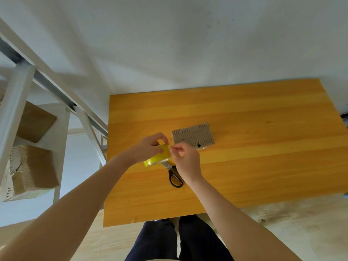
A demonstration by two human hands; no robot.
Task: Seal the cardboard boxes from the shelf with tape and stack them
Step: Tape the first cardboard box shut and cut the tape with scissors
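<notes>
— Item one, tape roll?
— My left grip [150, 147] is holding the tape roll [158, 157] over the surface's [263, 166] middle; my right grip [185, 161] is pinching at its edge.
— Cardboard boxes?
— Sitting on the shelf [11, 113], cardboard boxes [33, 166], beyond the surface's left edge.

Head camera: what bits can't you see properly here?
Scissors: the blades are hidden under the tape and right hand, head view.
Tape end: too small to tell whether the right hand pinches it.
Boxes on the shelf: partly cut off by the left edge and hidden behind shelf posts.
Cardboard on the table: its marks are too small to read.
</notes>
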